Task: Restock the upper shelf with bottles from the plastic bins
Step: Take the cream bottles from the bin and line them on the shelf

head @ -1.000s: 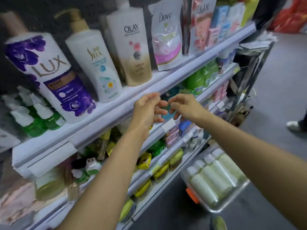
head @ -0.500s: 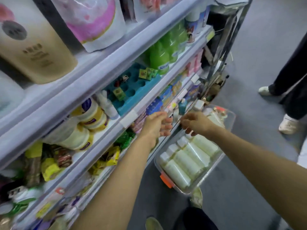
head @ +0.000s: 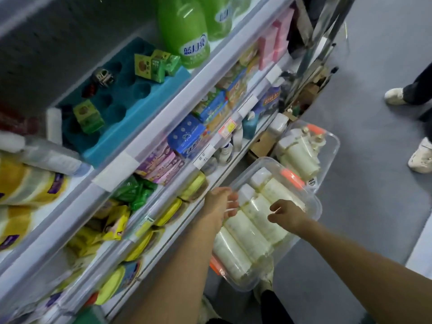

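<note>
Both hands dropped from shelf edge to near bin (head: 313, 202) on floor. Left hand (head: 221, 203) fingers loose, right hand (head: 286, 212) loosely curled, both grasping nothing, just above bottles (head: 245, 232) lying inside bin. Second bin (head: 327, 146) beyond. No bottle picked yet; restocking ahead.

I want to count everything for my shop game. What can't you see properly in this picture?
- Head view: the upper shelf is cut off by the top edge.
- Near bin: both hands cover some bottles, so the count is uncertain.
- Left hand and right hand: fingers blurred; touching a bottle or not, unclear.
- Far bin: contents blurred.
- Price tags: print too small.
</note>
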`<act>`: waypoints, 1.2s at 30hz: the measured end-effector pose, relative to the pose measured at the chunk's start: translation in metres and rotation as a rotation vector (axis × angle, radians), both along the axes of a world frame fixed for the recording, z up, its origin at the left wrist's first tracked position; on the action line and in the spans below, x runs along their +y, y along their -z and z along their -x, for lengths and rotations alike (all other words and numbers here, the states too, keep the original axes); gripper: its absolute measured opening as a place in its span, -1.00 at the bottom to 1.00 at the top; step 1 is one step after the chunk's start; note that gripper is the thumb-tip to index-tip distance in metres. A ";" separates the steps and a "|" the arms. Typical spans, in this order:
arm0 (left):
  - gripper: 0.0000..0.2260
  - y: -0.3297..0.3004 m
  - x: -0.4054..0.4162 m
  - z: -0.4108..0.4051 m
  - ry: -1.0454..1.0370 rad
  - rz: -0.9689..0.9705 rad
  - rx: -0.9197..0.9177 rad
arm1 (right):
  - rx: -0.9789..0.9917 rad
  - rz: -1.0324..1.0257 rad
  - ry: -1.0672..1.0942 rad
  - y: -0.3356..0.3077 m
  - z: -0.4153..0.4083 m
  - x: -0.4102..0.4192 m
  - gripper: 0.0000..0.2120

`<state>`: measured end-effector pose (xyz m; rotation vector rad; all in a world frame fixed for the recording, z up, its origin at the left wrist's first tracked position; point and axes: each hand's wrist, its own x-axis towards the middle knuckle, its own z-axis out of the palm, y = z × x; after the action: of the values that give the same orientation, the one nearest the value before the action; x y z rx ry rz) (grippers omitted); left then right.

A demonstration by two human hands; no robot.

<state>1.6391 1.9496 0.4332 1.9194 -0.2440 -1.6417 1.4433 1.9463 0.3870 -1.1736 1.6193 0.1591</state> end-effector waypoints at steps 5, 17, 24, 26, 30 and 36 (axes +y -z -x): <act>-0.86 0.066 -0.014 0.014 0.054 -0.063 -0.081 | 0.045 -0.042 -0.067 0.053 0.010 -0.002 -0.50; -0.63 0.140 -0.023 0.028 0.324 -0.028 -0.184 | 0.077 -0.027 -0.167 0.128 0.000 0.003 -0.09; -0.66 0.144 -0.022 0.030 0.155 -0.003 -0.151 | 0.086 0.084 -0.263 0.137 0.006 -0.001 -0.11; -0.62 0.143 -0.020 0.030 0.136 -0.002 -0.136 | 0.084 0.112 -0.268 0.138 0.007 0.000 -0.11; -0.69 0.140 -0.016 0.032 0.112 0.029 -0.069 | 0.076 0.161 -0.225 0.136 0.009 0.003 -0.12; -0.77 0.129 -0.002 0.039 0.093 0.053 -0.002 | -0.097 0.203 -0.076 0.117 0.027 -0.001 -0.39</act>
<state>1.6000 1.9479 0.3040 1.8952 -0.3789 -1.6761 1.4166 1.9454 0.2703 -1.3777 1.5323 -0.0139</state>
